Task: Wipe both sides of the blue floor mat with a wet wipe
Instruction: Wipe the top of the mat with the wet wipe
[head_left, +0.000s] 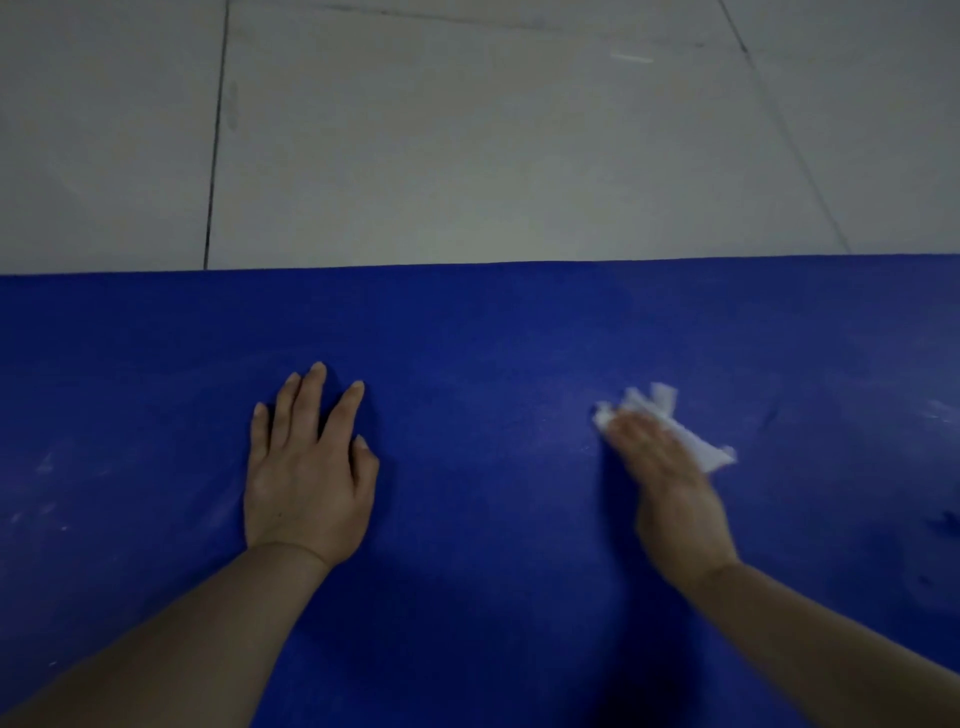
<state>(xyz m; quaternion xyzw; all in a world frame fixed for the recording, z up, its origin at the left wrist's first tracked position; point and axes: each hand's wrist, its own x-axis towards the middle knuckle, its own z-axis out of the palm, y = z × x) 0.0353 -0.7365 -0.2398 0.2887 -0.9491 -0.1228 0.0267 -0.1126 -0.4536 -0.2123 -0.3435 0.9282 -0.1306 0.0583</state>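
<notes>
- Across the tiled floor (467, 156), the blue floor mat (493, 332) is lying flat, its long axis running left to right beneath both hands.
- The left hand (306, 478) is resting on it, fingers straight.
- The right hand (670, 483), blurred, is pressing the wet wipe (696, 441) down with flat fingers, nearer the whitish smudges at the right edge.

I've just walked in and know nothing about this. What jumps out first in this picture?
The big blue mat fills the lower half of the view, spread on pale floor tiles. On it, the right hand presses a crumpled white wipe against the mat, blurred as if in motion. The left hand lies flat on the mat, fingers spread, further left.
</notes>
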